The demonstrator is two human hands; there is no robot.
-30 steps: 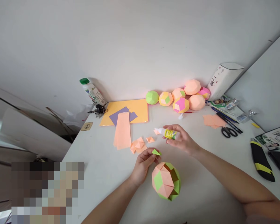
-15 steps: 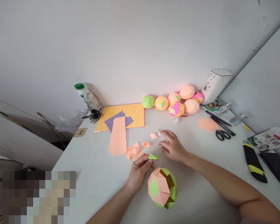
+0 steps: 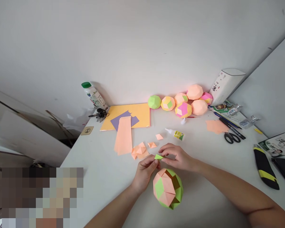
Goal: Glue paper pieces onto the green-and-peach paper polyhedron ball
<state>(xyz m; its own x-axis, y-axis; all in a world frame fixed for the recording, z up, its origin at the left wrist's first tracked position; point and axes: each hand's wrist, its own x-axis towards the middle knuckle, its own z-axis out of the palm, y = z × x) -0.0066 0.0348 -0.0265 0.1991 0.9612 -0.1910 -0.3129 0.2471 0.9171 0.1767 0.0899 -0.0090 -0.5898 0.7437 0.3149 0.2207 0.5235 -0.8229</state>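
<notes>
Pinched in my left hand [image 3: 144,171] is a small green folded paper piece [image 3: 159,157]. The fingertips of my right hand [image 3: 178,156] close on the right corner of that same piece. Just below both hands rests a part-open paper ball [image 3: 165,188] of peach and green facets, its hollow inside showing on the right. A small glue tube [image 3: 178,134] with a white nozzle lies beyond my right hand. Near my left hand are several peach folded pieces [image 3: 140,150], and two more, a folded piece [image 3: 152,144] and a flat one [image 3: 159,136], lie apart.
Peach paper strips [image 3: 123,136] and purple paper [image 3: 114,121] overlap a yellow sheet stack [image 3: 141,115]. Several finished paper balls [image 3: 154,102] line the wall. Scissors [image 3: 232,137], pens and a black-yellow cutter [image 3: 266,167] lie at right; a bottle [image 3: 95,96] and keys [image 3: 101,114] at left.
My right hand has let go of the glue tube, which now lies on the table, and moved left and nearer to the green piece. The whole view has shifted slightly.
</notes>
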